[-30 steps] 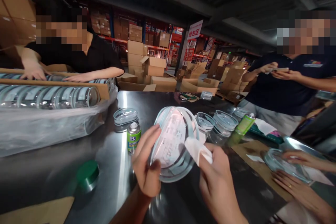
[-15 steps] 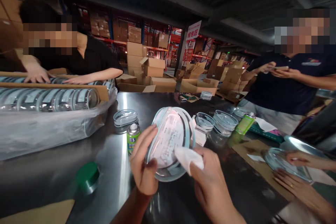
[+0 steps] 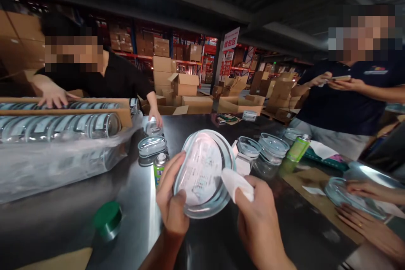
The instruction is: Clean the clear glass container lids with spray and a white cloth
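Head view: left hand (image 3: 172, 198) grips clear, rounded, pale-blue-rimmed container (image 3: 202, 171).
Right hand (image 3: 257, 213) pinches folded white wipe (image 3: 234, 183) (at container's right).

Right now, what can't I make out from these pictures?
All in the head view:
Clear container: its label's fine print is too small and blurred.
White wipe: the gripped end is hidden by the right fingers.
Nearer spray can: its lower part is hidden behind the left fingers.
Tan sheet: cut off by the bottom edge.
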A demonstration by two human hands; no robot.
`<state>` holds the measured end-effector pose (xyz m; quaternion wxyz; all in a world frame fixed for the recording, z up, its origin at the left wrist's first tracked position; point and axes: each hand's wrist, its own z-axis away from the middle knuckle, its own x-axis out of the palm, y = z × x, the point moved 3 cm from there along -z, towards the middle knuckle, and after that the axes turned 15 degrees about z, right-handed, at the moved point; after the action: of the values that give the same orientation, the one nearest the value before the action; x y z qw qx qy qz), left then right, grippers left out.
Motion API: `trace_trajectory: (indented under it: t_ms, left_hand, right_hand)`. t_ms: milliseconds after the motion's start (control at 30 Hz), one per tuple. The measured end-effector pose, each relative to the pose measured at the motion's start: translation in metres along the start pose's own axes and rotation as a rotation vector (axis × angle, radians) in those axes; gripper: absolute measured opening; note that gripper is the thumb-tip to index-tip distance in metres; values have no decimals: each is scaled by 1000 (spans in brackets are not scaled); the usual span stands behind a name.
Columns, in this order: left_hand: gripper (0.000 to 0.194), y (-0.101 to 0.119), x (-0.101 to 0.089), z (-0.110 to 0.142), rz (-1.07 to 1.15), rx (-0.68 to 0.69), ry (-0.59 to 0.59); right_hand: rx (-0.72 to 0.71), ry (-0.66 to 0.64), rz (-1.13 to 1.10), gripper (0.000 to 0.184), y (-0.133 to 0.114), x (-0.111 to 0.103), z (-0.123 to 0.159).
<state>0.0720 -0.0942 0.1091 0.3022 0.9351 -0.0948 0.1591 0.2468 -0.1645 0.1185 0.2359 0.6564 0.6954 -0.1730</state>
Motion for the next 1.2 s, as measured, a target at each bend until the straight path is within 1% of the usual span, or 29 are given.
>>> trace_trajectory:
  t_ms: [100, 200, 267, 333, 400, 433, 500, 600, 700, 767, 833, 900, 967, 1033, 1167, 1200]
  left_hand:
    - [47, 3, 2, 0, -42, 45, -41]
    - [46, 2, 3, 0, -19, 51, -41]
    - [46, 0, 3, 0, -10, 54, -40]
    - [46, 0, 4, 0, -11, 60, -48]
    - [46, 0, 4, 0, -10, 62, -51]
    - [46, 0, 3, 0, -6, 57, -47]
    - [46, 0, 2, 0, 0, 39, -37]
    - [46, -2, 3, 0, 23, 14, -35]
    - [47, -7, 3, 1, 81, -24, -7]
    - [49, -11, 2, 1, 112, -48, 24]
    - [50, -14, 1, 1, 145, -81, 37]
    - [51, -15, 2, 1, 184, -124, 49]
    - [50, -16, 2, 2, 225, -160, 83]
    - [49, -14, 3, 2, 256, -160, 132]
    - [48, -11, 3, 1, 251, -167, 140]
    - [48, -11, 3, 1, 251, -168, 136]
  right_hand:
    - [-28, -10, 13, 35, -7, -1, -10]
    - [-130, -54, -61, 30, -12, -4, -12]
    - [-172, -75, -60, 31, -10, -6, -11]
    - [-160, -65, 25, 34, -5, -7, -12]
    - [-130, -23, 101, 34, -1, -7, -14]
    - [-133, -6, 104, 33, -1, -7, -15]
    - [-158, -13, 51, 32, -3, -6, -17]
    - [-188, -25, 32, 35, -5, -4, -18]
    - [-164, -5, 93, 36, -4, -4, -19]
    - [-169, -37, 33, 37, -5, -3, -19]
    - [-204, -80, -67, 37, -5, -4, -21]
    - [-226, -103, -85, 37, -4, -5, -24]
    - [-206, -65, -5, 36, -2, -7, -28]
    - [-190, -38, 40, 33, -4, -7, -29]
    - [-245, -48, -102, 30, -11, -4, -24]
    - [-245, -43, -101, 31, -10, -4, -24]
